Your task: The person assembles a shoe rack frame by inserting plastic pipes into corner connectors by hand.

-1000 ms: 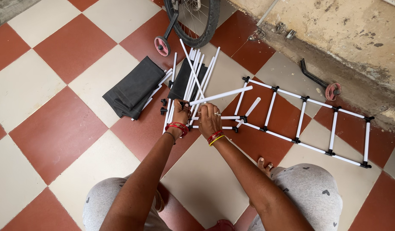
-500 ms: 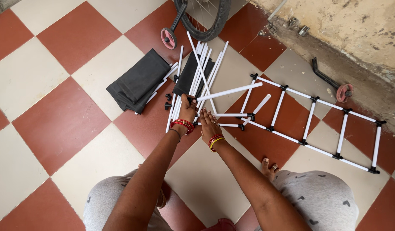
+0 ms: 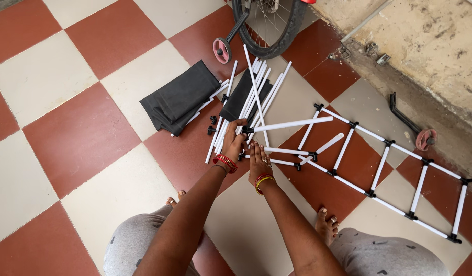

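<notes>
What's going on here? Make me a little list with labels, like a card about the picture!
Place: floor of red and cream tiles
Left hand: grips the black end of a white tube
Right hand: flat, fingers spread, beside the tubes
Loose tubes: a white bundle lying on the floor
Ladder frame: white tubes joined by black connectors, lying flat
Black cloth: folded, left of the tubes
Bicycle wheel: top edge, with a small pink side wheel
</notes>
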